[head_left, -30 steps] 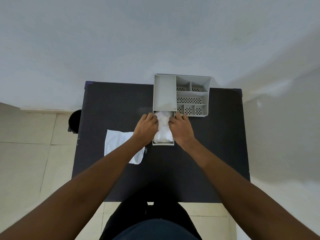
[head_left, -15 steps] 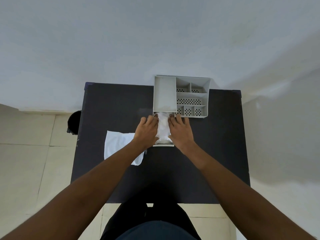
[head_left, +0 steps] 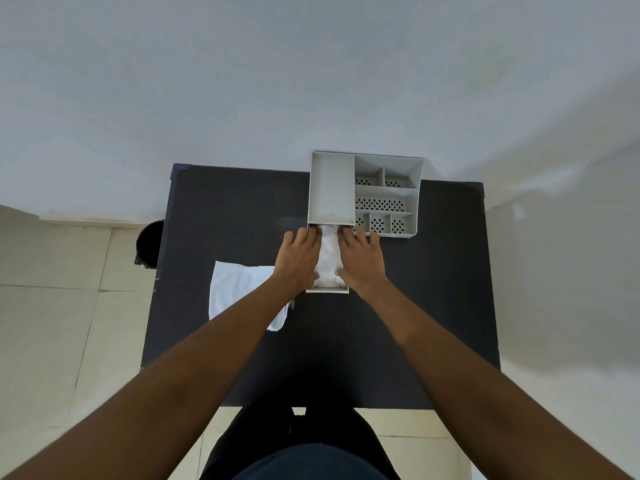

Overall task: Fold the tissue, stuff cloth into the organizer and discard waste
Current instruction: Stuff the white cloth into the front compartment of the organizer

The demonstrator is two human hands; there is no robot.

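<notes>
So the setup is a black rectangular surface pushed up against a plain pale wall, cream floor tiles around it, and a dark round bin on the floor just off the surface's left edge. At the far edge, a bit right of centre, sits a grey plastic organizer with a long plain compartment on its left side and a bunch of small perforated ones on its right. Under that long compartment a drawer is pulled out toward the near edge, and the bunched white cloth is sitting in it. The left hand is flat and spread, palm down over the left side of the drawer, and the right hand is doing the same on the right side, both pressing against the cloth and gripping nothing as far as I can see. So I'd say the stuffing part is nearly done: the cloth is basically in, just being packed down, and the drawer isn't pushed shut yet. The white tissue sheet is lying loose on the surface left of the drawer, partly under the left forearm. It looks flat and maybe folded over once, honestly can't tell if that counts as finished. Nothing looks binned yet, though I can't see inside the bin, so my guess is closing the drawer and discarding the waste are still to go.
</notes>
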